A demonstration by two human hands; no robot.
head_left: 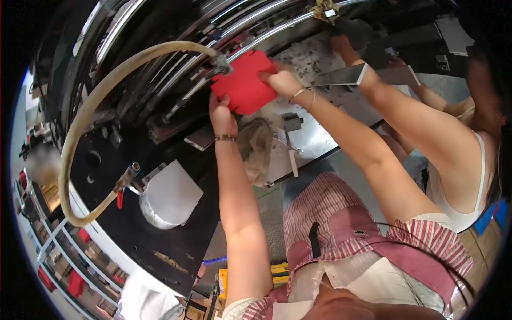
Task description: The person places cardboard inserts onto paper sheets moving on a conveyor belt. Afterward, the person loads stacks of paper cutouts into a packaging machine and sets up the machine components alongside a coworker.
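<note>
A red die-cut sheet with notched edges (pixel 246 85) is held up in front of the machine's metal rods. My left hand (pixel 222 114) pinches its lower left edge, the thumb lying on the front. On the right side my right hand (pixel 283 83) grips the same sheet, thumb over its face; the fingers behind are partly hidden. A metal fitting (pixel 222 66) at the hose's end overlaps the sheet's upper left corner. Below the hands, a crumpled, translucent brownish bag or cloth (pixel 255 146) hangs at the edge of the metal table (pixel 320 140).
A beige hose (pixel 80 128) loops at left toward a red-handled valve (pixel 120 199). A thick white roll or stack (pixel 170 194) sits on the black machine bed (pixel 133 250). At right, a co-worker's arm (pixel 410 114) reaches over grey panels (pixel 341 76). A wrench (pixel 288 144) lies on the table.
</note>
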